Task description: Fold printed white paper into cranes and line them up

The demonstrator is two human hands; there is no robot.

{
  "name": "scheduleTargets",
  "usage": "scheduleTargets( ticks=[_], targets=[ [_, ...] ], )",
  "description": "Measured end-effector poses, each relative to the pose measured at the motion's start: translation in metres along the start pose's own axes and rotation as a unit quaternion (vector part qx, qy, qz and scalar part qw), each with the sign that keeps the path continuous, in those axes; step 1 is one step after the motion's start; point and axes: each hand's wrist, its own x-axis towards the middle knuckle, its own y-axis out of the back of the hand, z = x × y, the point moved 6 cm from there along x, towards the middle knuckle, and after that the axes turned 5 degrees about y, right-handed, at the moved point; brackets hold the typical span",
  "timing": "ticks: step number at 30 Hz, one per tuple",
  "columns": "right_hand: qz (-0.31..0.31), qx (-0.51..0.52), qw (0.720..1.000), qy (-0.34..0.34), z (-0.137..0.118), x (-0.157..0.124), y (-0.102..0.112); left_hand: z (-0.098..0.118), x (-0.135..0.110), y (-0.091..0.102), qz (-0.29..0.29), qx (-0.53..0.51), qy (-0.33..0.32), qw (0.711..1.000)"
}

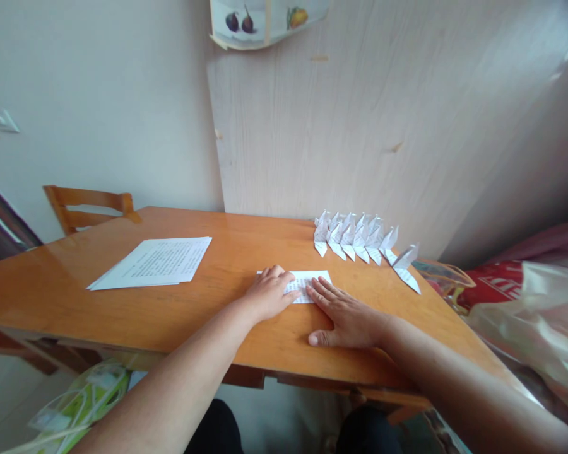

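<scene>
A folded sheet of printed paper (pixel 299 291) lies flat on the wooden table in front of me, its long side running left to right. My left hand (pixel 271 293) rests on its left end, fingers bent and thumb on the print. With fingers stretched out flat, my right hand (pixel 343 312) presses on the paper's right end, its thumb spread out on the table. Parts of the paper are hidden under both hands. Farther back on the right stand several folded paper boats (pixel 348 236) in rows, with a single one (pixel 407 265) nearer the table's right edge.
A stack of printed sheets (pixel 158 261) lies on the left of the table (pixel 123 315). Behind it stands a wooden chair (pixel 92 205). Plastic bags (pixel 534 309) crowd the right side, and a green bag (pixel 82 400) sits below the front left edge.
</scene>
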Motion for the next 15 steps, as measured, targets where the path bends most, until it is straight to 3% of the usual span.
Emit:
scheduleTargets(
  ticks=[7, 15],
  targets=[
    [-0.014, 0.002, 1.000, -0.018, -0.0034, 0.0005, 0.0027, -0.0029, 0.0009, -0.0059, 0.045, 0.007, -0.011, 0.999],
    [-0.006, 0.012, 1.000, -0.008, -0.0008, 0.0008, 0.0017, -0.0015, 0.0013, -0.0079, 0.044, 0.021, -0.026, 0.998]
  ],
)
